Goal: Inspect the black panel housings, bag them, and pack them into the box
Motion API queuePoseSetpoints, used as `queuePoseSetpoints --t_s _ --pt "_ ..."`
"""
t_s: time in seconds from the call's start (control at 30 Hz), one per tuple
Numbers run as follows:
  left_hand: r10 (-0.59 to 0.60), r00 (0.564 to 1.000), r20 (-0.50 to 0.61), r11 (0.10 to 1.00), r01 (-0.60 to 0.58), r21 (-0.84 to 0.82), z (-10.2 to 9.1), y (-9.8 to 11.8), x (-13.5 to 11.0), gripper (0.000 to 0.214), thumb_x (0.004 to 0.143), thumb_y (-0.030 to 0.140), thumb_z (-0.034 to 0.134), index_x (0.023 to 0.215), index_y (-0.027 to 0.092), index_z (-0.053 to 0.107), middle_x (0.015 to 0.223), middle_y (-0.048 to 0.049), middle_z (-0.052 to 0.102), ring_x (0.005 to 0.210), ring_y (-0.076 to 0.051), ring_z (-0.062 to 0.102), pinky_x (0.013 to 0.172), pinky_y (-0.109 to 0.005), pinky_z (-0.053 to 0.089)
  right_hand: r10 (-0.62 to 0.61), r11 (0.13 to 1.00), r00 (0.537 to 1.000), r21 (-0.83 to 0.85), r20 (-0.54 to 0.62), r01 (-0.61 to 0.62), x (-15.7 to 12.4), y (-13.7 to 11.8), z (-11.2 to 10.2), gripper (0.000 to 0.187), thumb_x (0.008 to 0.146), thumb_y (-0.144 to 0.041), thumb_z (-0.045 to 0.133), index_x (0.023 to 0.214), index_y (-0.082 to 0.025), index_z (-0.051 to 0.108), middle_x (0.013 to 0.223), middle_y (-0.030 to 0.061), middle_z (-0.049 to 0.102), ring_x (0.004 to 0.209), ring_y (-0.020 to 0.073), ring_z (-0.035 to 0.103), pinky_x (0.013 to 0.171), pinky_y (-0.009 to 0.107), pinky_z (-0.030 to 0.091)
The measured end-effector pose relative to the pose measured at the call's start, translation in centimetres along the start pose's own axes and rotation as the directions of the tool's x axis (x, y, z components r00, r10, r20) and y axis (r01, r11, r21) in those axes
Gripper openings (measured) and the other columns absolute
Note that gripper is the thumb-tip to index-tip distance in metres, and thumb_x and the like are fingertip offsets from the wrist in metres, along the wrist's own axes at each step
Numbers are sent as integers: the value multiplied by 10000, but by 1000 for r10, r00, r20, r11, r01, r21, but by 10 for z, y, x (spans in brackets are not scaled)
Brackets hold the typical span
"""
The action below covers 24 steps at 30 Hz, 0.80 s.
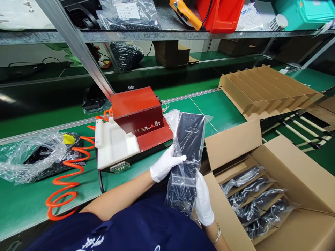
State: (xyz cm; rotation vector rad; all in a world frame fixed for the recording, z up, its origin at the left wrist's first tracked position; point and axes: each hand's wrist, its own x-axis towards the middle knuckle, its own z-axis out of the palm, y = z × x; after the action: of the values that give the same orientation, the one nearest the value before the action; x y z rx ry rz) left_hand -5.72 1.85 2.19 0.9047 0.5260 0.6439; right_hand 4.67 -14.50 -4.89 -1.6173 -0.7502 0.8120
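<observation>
Both of my hands wear white gloves and hold one long black plastic part [191, 134] wrapped in a clear plastic bag. My left hand [167, 163] is closed on its left side, with the thumb lying across the front. Along the lower right edge, my right hand [204, 200] grips it, its fingers partly hidden behind. The bag's loose end stands out at the top. To the right is an open cardboard box [300, 174], where several bagged black parts [251, 202] sit in rows between cardboard dividers.
A red machine [138, 111] with a white block [115, 143] stands on the green bench, beside a coiled orange hose [65, 190]. Further left lies a bagged black item [47, 153]. A cardboard divider grid [267, 90] rests at back right. A metal shelf [157, 35] spans above.
</observation>
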Motion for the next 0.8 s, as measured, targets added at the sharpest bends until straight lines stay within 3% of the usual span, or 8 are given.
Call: queuePoseSetpoints --t_s 0.1,0.23,0.47,0.57,0.67,0.8 --pt "6 1000 -9 1000 -6 14 -1 0 0 553 727 311 874 1201 169 625 1194 -99 725 1133 -292 661 1031 -439 501 -67 995 990 79 121 58 -11 1 -3 605 991 -599 443 1480 -247 496 1518 63 471 1418 207 479 1218 399 431" --pt "10 1000 -17 999 -9 53 2 0 0 578 741 348 862 1234 167 620 1240 -112 713 1181 -312 646 1062 -453 490 -83 979 973 200 217 39 -16 -3 1 814 889 -635 607 1542 -206 380 1554 109 416 1448 251 437 1231 421 396" --pt "-58 994 94 972 35 232 13 8 -16 666 884 438 717 1470 231 476 1533 -88 518 1410 -310 477 1201 -438 370 -176 937 976 325 126 127 -19 -28 2 774 858 -616 658 1467 -190 443 1458 109 528 1380 240 518 1194 393 438" --pt "-190 976 106 918 138 373 9 11 -24 744 859 545 711 1495 267 446 1551 -88 499 1418 -310 470 1166 -411 422 -171 907 985 394 23 149 -17 -44 -16 791 811 -600 718 1443 -181 492 1436 91 553 1355 243 539 1187 396 444" --pt "-338 940 53 797 256 548 -1 13 -31 866 778 685 718 1481 256 448 1469 -126 575 1291 -316 590 1089 -409 500 -89 872 968 451 -233 189 -12 -50 -46 700 804 -519 746 1392 -197 547 1410 64 577 1317 233 568 1160 364 472" --pt "-446 895 4 644 318 696 -18 16 -40 919 709 815 665 1385 206 536 1343 -150 661 1224 -323 638 1116 -423 479 121 867 803 455 -584 200 10 -31 -99 663 769 -462 763 1340 -204 547 1309 67 634 1104 217 672 991 369 573"
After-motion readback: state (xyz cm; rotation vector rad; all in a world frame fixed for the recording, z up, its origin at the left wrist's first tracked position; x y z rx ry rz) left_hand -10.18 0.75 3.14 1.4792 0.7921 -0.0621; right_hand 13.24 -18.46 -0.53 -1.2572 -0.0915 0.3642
